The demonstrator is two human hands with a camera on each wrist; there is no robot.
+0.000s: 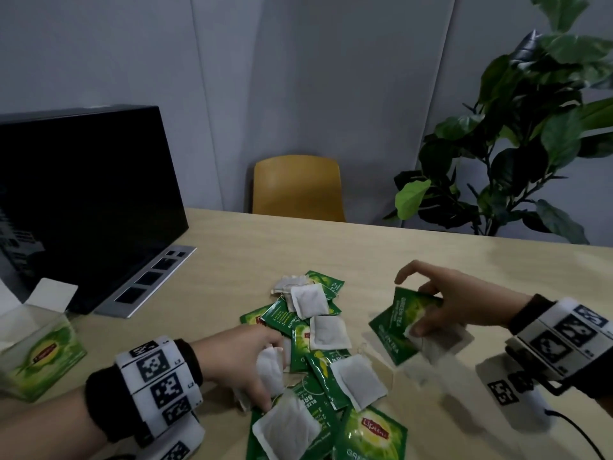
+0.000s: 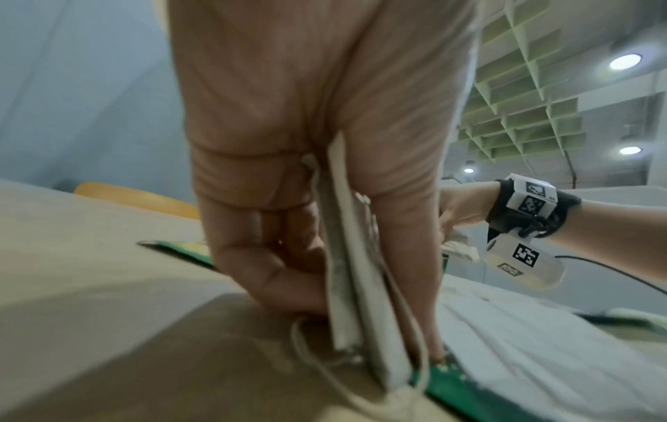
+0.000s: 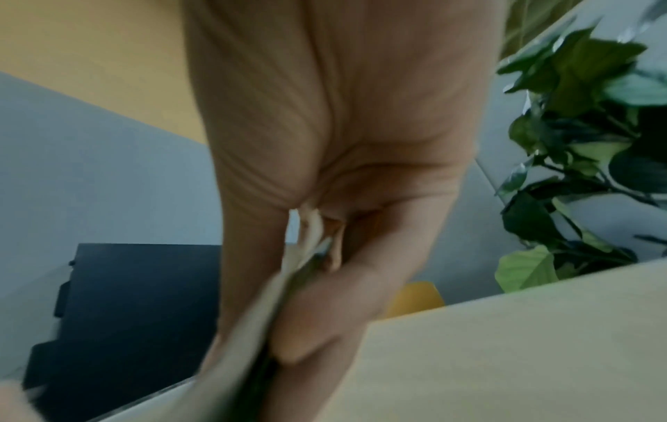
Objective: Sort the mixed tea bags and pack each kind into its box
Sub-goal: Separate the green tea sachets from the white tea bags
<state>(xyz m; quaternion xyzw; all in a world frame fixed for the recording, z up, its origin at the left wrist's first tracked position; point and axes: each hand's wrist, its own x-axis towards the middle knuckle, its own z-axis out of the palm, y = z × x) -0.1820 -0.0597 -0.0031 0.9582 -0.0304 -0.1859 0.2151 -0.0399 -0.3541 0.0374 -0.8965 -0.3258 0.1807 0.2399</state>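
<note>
A pile of green Lipton sachets and plain white tea bags lies mid-table. My left hand reaches into the pile's near-left side and pinches a small stack of white tea bags. In the left wrist view the stack stands on edge between the fingers, its strings hanging in loops. My right hand hovers right of the pile, gripping green sachets with blurred white bags under them. The right wrist view shows that bundle only as a blur. An open green Lipton box stands at the far left.
A black monitor on a grey base fills the back left, just behind the box. A yellow chair stands at the table's far edge and a leafy plant at the right. Bare wooden tabletop lies behind the pile.
</note>
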